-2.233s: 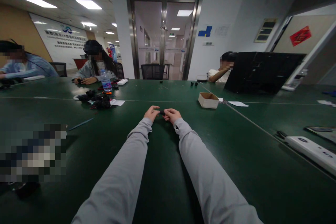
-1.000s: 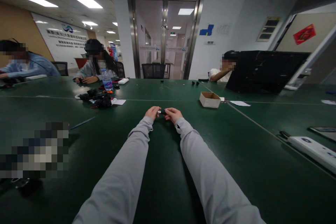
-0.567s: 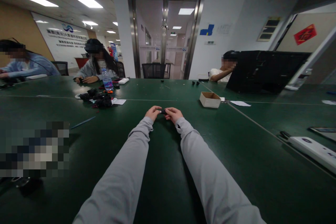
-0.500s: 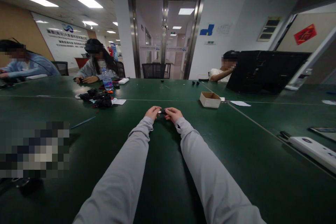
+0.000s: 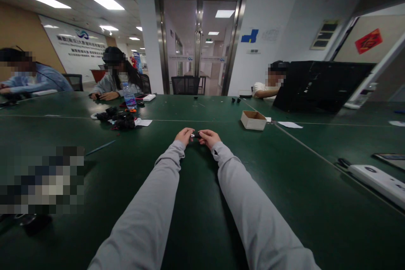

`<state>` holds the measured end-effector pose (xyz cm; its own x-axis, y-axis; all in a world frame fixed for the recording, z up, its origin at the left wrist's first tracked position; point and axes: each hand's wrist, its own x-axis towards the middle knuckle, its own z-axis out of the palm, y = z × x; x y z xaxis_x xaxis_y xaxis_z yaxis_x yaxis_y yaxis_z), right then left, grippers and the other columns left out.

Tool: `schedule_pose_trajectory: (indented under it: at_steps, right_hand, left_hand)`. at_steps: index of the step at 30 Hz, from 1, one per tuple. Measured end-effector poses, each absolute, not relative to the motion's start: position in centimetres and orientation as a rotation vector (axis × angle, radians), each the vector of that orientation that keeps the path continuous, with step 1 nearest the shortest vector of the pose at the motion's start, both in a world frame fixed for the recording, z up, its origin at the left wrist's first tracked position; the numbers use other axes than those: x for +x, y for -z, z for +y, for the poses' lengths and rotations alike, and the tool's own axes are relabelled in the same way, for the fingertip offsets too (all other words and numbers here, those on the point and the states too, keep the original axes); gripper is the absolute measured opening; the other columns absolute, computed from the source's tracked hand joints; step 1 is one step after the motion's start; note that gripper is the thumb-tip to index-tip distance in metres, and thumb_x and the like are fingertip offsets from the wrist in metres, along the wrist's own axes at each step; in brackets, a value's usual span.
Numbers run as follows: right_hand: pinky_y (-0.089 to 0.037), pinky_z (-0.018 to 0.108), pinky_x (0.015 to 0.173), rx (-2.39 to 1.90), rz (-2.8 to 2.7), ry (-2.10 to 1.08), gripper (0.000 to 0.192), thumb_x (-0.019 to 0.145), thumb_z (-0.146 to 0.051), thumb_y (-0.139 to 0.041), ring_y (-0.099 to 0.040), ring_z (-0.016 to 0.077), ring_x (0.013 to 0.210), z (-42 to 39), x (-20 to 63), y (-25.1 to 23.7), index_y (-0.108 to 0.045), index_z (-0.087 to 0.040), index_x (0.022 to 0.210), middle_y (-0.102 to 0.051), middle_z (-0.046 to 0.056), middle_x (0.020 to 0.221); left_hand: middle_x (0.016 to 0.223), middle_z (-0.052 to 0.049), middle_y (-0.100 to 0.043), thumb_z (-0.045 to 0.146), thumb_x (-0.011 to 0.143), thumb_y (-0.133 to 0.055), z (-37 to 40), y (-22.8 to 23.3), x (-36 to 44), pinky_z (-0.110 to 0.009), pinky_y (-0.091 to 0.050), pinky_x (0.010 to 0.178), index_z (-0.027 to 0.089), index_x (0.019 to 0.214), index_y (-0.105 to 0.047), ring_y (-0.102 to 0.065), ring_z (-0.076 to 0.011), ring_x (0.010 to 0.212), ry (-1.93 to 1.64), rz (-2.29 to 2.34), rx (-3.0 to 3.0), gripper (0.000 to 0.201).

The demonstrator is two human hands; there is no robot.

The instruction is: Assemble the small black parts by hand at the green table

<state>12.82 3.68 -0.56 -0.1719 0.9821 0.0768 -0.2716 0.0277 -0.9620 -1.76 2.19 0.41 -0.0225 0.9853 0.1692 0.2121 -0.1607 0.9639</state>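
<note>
Both arms reach forward over the green table (image 5: 196,202), hands nearly meeting at its middle. A small black piece with a silvery end (image 5: 196,135) bridges the gap between them; its exact kind is too small to tell. My left hand (image 5: 183,136) pinches the silvery end between thumb and fingers. Around the black end, the fingers of my right hand (image 5: 210,138) are closed. Parts of the piece are hidden by the fingertips of both hands.
An open cardboard box (image 5: 253,121) stands right of my hands. To the left are a water bottle (image 5: 129,98), a heap of black items (image 5: 115,118) and a thin blue-grey strip (image 5: 101,147). A white power strip (image 5: 376,181) lies far right. Other people sit across the table.
My hands and the piece they hold have barely moved. At the right, a person's arm behind the black monitor has lowered.
</note>
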Motion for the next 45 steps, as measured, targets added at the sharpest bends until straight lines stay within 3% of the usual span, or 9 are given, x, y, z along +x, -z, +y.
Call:
schedule_pose_trajectory:
  at_steps: [15,28,32,45]
  right_hand:
    - [-0.048,0.017,0.039,-0.885,-1.168,-1.418,0.011,0.067,-0.014,-0.067,-0.054,0.0081,0.041,3.44,12.88,0.34,-0.060,-0.013,0.075,-0.059,0.000,0.049]
    - [-0.048,0.016,0.040,-0.860,-1.179,-1.436,0.014,0.064,-0.012,-0.068,-0.056,0.0077,0.043,3.20,12.84,0.11,-0.060,-0.013,0.076,-0.060,-0.001,0.053]
    - [-0.049,0.016,0.040,-0.870,-1.179,-1.437,0.014,0.064,-0.012,-0.068,-0.056,0.0075,0.043,3.24,12.90,0.12,-0.060,-0.013,0.076,-0.060,-0.001,0.054]
    - [-0.050,0.018,0.043,-0.863,-1.168,-1.460,0.015,0.064,-0.009,-0.068,-0.057,0.0090,0.046,3.07,12.91,-0.01,-0.060,-0.013,0.076,-0.059,0.000,0.053]
  left_hand:
    - [0.047,0.004,-0.050,0.020,0.069,-0.049,2.48,-0.40,-1.71,-0.019,-0.032,0.041,0.013,0.094,-0.060,-0.042,-0.0070,0.039,-1.225,1.241,1.468,0.028]
    - [0.046,0.005,-0.050,0.021,0.071,-0.046,2.25,-0.50,-1.78,-0.018,-0.028,0.036,0.015,0.097,-0.057,-0.036,-0.0059,0.033,-1.233,1.242,1.485,0.030]
    - [0.043,0.004,-0.048,0.028,0.076,-0.042,2.28,-0.38,-1.80,-0.018,-0.027,0.036,0.014,0.089,-0.059,-0.036,-0.0060,0.033,-1.233,1.241,1.522,0.025]
    - [0.044,0.004,-0.049,0.020,0.071,-0.041,2.26,-0.45,-1.76,-0.018,-0.028,0.036,0.015,0.088,-0.057,-0.036,-0.0065,0.033,-1.212,1.264,1.495,0.024]
